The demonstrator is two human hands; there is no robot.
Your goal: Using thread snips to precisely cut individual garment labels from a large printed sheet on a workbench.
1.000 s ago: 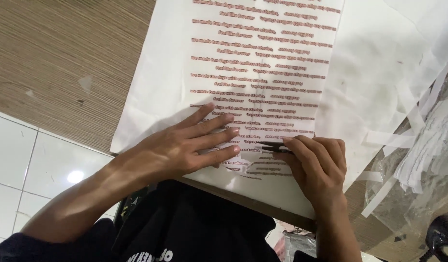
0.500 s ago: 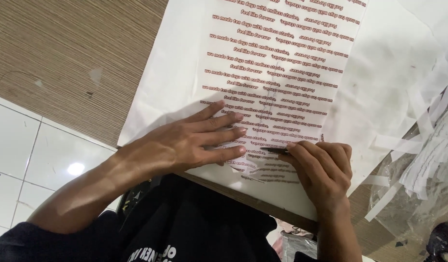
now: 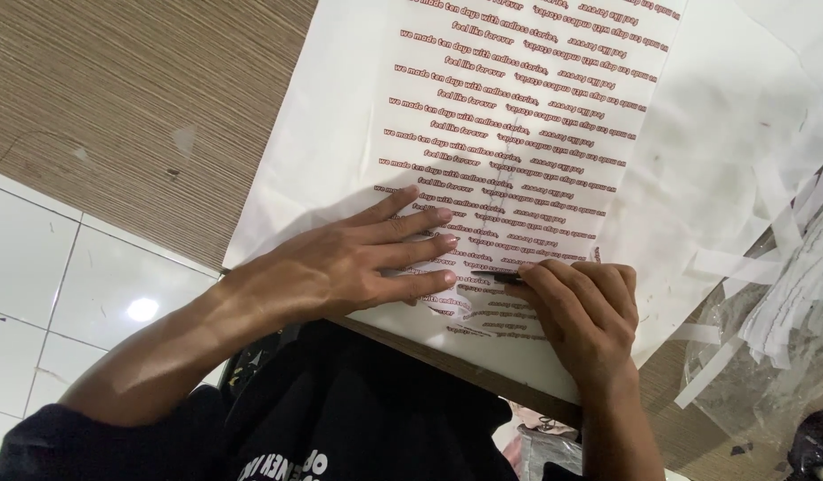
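A translucent sheet (image 3: 536, 116) covered in rows of small red print lies on a white board (image 3: 322, 160) at the front edge of a table. My left hand (image 3: 358, 258) lies flat on the sheet's lower part, fingers spread and pointing right. My right hand (image 3: 585, 307) is curled around a small dark tool (image 3: 509, 278) whose tip touches the sheet just right of my left fingertips. A loose curl of cut sheet (image 3: 447, 303) sits below my left fingers.
A wood-grain tabletop (image 3: 135, 98) stretches to the left. White floor tiles (image 3: 64, 294) show below it. White paper strips (image 3: 768, 258) and a clear plastic bag (image 3: 768, 374) lie at the right. My black shirt (image 3: 358, 419) fills the bottom.
The view has shifted slightly, so the sheet and both hands sit a bit further right. My right hand and the tool stay by my left fingertips on the sheet.
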